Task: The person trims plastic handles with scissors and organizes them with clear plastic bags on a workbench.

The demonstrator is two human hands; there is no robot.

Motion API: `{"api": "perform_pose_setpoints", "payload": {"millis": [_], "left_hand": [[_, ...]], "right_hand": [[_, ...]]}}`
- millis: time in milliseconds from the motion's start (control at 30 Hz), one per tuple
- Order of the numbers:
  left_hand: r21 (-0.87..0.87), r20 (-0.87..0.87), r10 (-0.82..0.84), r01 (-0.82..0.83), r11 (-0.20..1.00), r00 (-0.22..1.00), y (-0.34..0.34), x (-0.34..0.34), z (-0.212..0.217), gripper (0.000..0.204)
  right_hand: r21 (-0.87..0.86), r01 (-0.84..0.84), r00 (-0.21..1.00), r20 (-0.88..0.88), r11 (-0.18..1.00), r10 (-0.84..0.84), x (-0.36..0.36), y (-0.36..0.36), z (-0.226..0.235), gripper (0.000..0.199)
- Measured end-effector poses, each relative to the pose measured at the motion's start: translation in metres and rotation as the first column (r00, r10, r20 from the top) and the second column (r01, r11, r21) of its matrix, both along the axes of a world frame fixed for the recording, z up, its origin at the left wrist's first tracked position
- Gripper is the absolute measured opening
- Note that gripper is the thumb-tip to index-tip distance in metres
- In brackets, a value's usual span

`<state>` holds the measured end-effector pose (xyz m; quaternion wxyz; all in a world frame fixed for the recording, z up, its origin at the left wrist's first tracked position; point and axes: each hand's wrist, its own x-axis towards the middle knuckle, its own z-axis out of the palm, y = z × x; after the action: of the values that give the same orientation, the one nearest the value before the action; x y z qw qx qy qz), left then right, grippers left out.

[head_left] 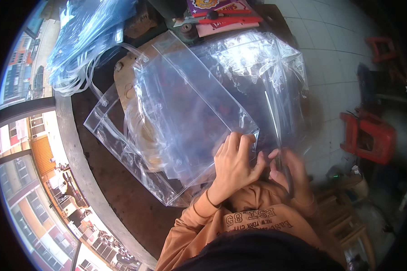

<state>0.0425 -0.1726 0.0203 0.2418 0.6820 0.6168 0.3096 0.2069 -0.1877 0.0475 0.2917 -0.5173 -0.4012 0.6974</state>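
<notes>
Where hands [257, 167] meet, clear bag [181, 117] beneath.

Red plastic stool [370, 137] stands on tiled floor [330, 54].

Small workshop, dark worktable [122, 198] piled with clear plastic bags [176, 113], red pliers [226, 19], tiled floor [330, 49], red stools [371, 135]

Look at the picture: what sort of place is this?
Probably a small upper-floor bag-making workshop: stacked clear plastic bags, a bundle of plastic handle strips, red-handled scissors, and a window over streets below.
</notes>
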Motion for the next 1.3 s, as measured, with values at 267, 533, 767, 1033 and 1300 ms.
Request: {"api": "perform_pose_setpoints", "payload": {"millis": [267, 533, 767, 1033, 1300], "left_hand": [[-0.028, -0.161, 0.158, -0.165, 0.986, 0.974, 0.013, 0.010, -0.006, 0.029], [-0.037, -0.184, 0.086, -0.094, 0.995, 0.979, 0.012, 0.001, -0.007, 0.026], [0.005, -0.044, 0.071, -0.070, 0.998, 0.997, 0.008, -0.002, -0.009, 0.018], [0.240, -0.124, 0.005, 0.025, 0.970, 0.992, -0.004, -0.001, -0.010, 0.018], [0.154, -0.202, -0.087, 0.120, 0.981, 0.975, -0.013, -0.005, 0.006, 0.018]], "right_hand": [[-0.184, -0.099, 0.995, -0.040, 0.978, 0.094, 0.025, -0.011, 0.008, 0.028], [-0.232, -0.108, 0.990, 0.061, 0.967, 0.126, 0.031, -0.018, 0.008, 0.027], [-0.236, -0.135, 0.975, 0.139, 0.962, 0.171, 0.032, -0.018, 0.017, 0.028], [-0.194, -0.228, 0.946, 0.186, 0.954, 0.264, 0.026, -0.014, 0.023, 0.030], [-0.088, -0.290, 0.888, 0.347, 0.953, 0.302, 0.019, -0.010, 0.016, 0.031]]}}
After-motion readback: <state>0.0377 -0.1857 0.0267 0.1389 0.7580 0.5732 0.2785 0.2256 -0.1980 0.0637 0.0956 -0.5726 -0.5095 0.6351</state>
